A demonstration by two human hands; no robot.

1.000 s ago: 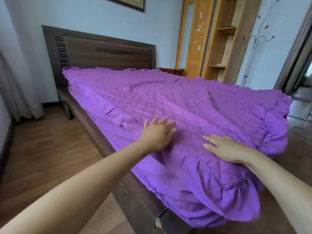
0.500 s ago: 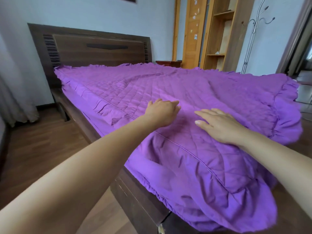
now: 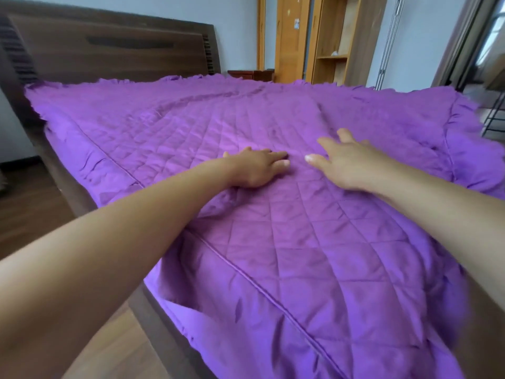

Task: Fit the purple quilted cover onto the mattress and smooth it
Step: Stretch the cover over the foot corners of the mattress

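Observation:
The purple quilted cover [image 3: 287, 242] lies spread over the whole mattress, its ruffled edge hanging over the near corner and the left side. Long creases run across its far half. My left hand [image 3: 257, 168] lies palm down on the quilted top, fingers straight and pointing right. My right hand [image 3: 344, 162] presses flat on the cover just beside it, fingers spread and pointing away from me. The two hands are a short gap apart. The mattress itself is hidden under the cover.
A dark wooden headboard [image 3: 109, 47] stands at the far end. The bed's wooden side rail [image 3: 161, 326] runs along the left above the wood floor [image 3: 30, 212]. An orange wooden door and shelf unit [image 3: 328, 39] and a metal coat stand [image 3: 388, 42] are at the back right.
Both hands have slid further onto the bed, away from the near corner toward the middle of the cover. The view has moved forward and closer over the mattress.

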